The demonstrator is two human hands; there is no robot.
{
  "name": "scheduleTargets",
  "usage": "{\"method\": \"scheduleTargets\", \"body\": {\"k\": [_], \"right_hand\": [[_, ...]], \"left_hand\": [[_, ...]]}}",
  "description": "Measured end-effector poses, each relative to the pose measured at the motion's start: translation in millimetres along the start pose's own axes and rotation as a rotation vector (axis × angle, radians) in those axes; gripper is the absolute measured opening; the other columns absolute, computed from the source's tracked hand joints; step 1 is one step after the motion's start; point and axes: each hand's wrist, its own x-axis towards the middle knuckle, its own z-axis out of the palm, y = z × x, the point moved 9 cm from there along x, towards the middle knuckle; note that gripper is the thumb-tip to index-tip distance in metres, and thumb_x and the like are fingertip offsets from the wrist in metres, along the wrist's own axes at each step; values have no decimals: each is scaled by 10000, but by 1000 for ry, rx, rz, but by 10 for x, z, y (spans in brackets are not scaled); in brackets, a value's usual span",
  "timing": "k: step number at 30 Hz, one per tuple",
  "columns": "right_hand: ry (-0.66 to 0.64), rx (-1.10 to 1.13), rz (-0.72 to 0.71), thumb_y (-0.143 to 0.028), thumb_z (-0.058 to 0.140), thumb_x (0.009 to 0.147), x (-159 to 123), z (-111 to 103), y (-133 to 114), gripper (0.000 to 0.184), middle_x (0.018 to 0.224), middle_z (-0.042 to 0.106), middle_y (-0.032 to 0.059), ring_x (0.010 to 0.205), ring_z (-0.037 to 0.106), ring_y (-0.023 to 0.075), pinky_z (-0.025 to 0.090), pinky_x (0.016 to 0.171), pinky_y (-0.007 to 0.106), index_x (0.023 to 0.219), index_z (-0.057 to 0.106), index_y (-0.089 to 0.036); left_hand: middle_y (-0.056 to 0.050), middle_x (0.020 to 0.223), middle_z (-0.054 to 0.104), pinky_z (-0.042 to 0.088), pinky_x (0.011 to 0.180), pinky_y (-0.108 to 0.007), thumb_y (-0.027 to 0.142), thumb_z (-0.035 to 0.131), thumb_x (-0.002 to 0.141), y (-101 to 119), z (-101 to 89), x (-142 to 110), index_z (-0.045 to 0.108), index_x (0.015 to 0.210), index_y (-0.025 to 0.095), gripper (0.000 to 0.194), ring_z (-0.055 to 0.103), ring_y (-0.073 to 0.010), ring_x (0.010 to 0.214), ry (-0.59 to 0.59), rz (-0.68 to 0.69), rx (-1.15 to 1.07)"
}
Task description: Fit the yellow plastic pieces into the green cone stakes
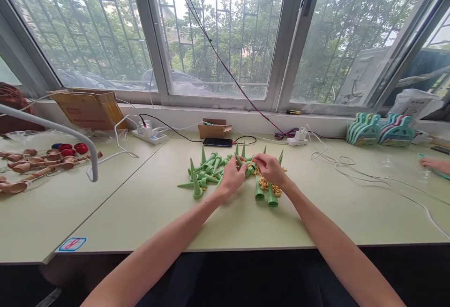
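Note:
My left hand (232, 176) is closed around a green plastic cone spike (238, 160), its pointed end tilted up. Close by on the right, my right hand (270, 168) is pinched; whatever sits between its fingertips is too small to make out. Under and in front of that hand lies a heap of small yellow-tan pieces (275, 189). Two hollow green cones (272, 197) lie before it with their open ends toward me. To the left spreads a pile of green spikes (211, 162), some standing point up, others on their sides.
Behind the pile are a phone (218, 142) and a small cardboard box (213, 130). Wooden cup toys (35, 161) lie at left, past a white curved bar (92, 157). Loose cables (346, 162) and teal plastic items (365, 129) are at right, with another person's hand (434, 163).

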Motion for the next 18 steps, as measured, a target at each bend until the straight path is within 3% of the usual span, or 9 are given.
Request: {"method": "scheduleTargets", "body": {"k": [18], "right_hand": [[-41, -26, 18, -304, 437, 943, -7, 29, -8, 265, 662, 546, -1, 605, 450, 135, 352, 610, 255, 764, 587, -180]], "left_hand": [[18, 696, 566, 379, 531, -238, 297, 578, 848, 65, -19, -21, 533, 926, 184, 145, 480, -92, 516, 14, -33, -40]]}}
